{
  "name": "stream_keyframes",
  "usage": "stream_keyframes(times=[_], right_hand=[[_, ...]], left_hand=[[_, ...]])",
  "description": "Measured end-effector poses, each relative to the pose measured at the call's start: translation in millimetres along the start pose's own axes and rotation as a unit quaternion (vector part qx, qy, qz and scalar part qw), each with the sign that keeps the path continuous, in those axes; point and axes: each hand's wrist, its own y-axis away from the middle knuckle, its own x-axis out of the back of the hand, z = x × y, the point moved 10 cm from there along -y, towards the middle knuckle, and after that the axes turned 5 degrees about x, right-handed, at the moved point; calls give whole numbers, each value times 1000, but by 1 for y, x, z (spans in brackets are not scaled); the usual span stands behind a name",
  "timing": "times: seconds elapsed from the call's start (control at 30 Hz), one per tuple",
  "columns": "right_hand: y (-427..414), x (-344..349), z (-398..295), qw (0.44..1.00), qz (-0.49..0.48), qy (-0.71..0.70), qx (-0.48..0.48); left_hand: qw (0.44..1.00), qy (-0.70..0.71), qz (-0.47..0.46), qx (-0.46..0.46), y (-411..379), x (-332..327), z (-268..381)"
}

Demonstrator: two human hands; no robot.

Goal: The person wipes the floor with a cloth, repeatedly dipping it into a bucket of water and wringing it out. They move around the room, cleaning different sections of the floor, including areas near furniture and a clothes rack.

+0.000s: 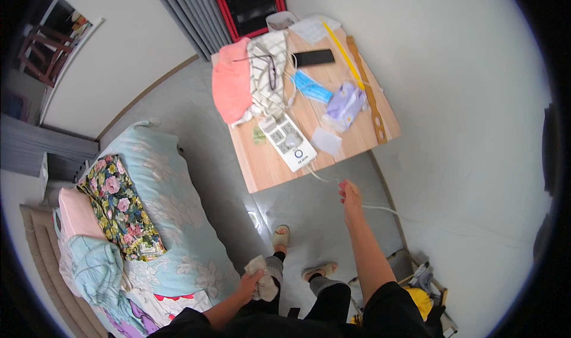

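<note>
My left hand (250,284) is low, near my knee, and grips a crumpled beige cloth (266,288). Beyond the table's front edge, my right hand (351,194) is closed around a white power cord (379,208). From that hand the cord runs one way to a white power strip (287,142) and the other way toward the wall on the right. The strip lies near the front of a wooden table (254,171), with a plug in one of its sockets. A white paper square (326,141) lies beside it.
On the table are a coral cloth (231,81), striped cloth (265,88) with eyeglasses (272,72), black phone (314,58), blue mask (312,87), purple tissue pack (344,107), yellow stick (343,52) and wooden strip (368,90). A bed (165,173) stands left; a rack (439,289) sits lower right.
</note>
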Motion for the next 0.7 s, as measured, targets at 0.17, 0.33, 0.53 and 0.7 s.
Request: stream_keyframes(times=[0.17,0.33,0.53,0.7], right_hand=[[-70,-19,22,999,3,42,-31],[-108,-45,20,982,40,-155,-105],[-107,-53,16,975,39,-177,-127],[-102,-49,17,972,29,-180,-151]], left_hand=[[994,93,54,-33,29,52,35],[981,158,97,-62,55,81,46],[971,191,131,-60,83,61,39],[966,219,98,-94,94,28,61]])
